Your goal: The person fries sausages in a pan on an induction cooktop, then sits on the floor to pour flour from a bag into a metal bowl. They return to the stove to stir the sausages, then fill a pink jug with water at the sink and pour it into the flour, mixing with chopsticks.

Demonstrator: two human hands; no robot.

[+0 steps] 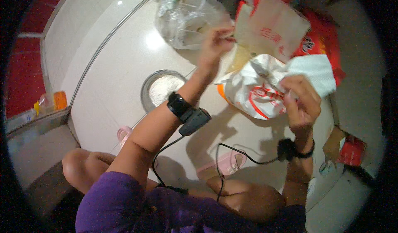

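My right hand point(301, 100) pinches the gathered top of a white plastic bag point(262, 89) with red and orange print; the bag rests on the floor ahead of me. Blurred by motion, my left hand point(219, 40) is raised between a clear plastic bag point(189, 18) and a pale sheet or bag with red writing point(273, 30). Whether its fingers hold anything is not clear. Left of my left forearm stands a round metal bowl point(145, 91) of white powder point(164, 88), partly hidden by that arm. Both wrists wear black straps with cabled devices.
Behind the white bag lie red printed packaging point(326, 40) and a pale folded cloth or paper point(314, 72). A red packet point(353, 150) is at the right. Pink slippers point(225, 164) are near my feet. An orange container point(60, 100) stands at the far left. Black cables hang between my arms.
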